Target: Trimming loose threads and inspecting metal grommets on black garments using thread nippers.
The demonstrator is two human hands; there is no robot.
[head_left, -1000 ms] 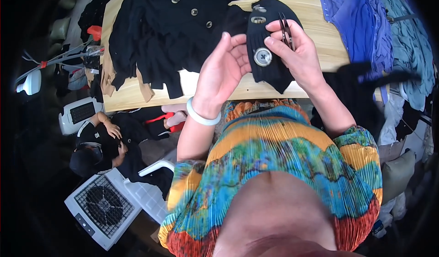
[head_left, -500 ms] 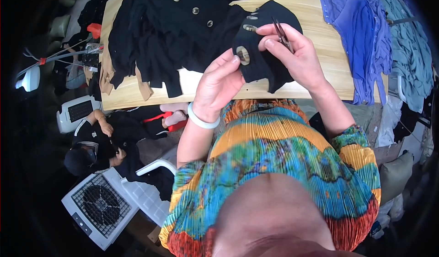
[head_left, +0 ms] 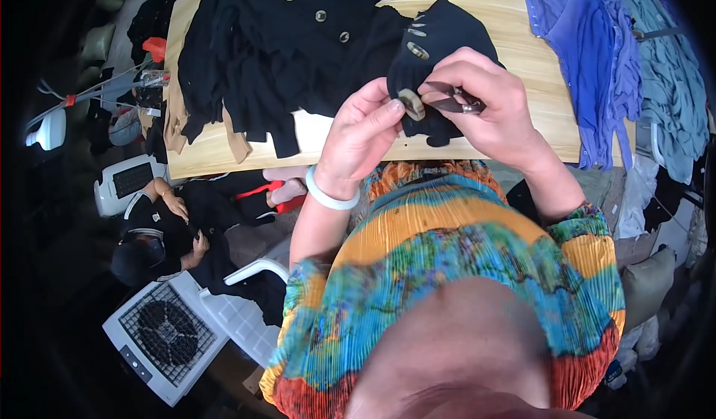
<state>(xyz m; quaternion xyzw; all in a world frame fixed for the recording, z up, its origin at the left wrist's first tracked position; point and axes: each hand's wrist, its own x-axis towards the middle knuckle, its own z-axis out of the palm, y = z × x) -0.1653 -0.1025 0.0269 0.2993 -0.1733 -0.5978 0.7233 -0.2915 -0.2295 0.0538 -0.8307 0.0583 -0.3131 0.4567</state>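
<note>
A black garment (head_left: pixel 464 37) with large tan-and-dark buttons lies partly on the table, its near edge raised toward me. My left hand (head_left: pixel 358 134), wearing a pale bangle, is closed on that edge, thumb against a big oval button (head_left: pixel 412 104). My right hand (head_left: pixel 488 106) is closed around dark thread snips (head_left: pixel 464 100). Their two blades stand apart and point left, close behind the button. Whether they touch thread or cloth I cannot tell. The right fingertips are partly hidden beside the button.
More black buttoned garments (head_left: pixel 268 54) cover the left of the wooden table (head_left: pixel 514 83). Purple garments (head_left: pixel 589 61) and grey-green ones (head_left: pixel 664 83) hang at the right. At lower left, a person in black (head_left: pixel 168 210) sits by a white air cooler (head_left: pixel 164 333).
My right hand has come down and left to the button. The snips, upright before, now point left with their blades apart. The button and garment edge have tilted.
</note>
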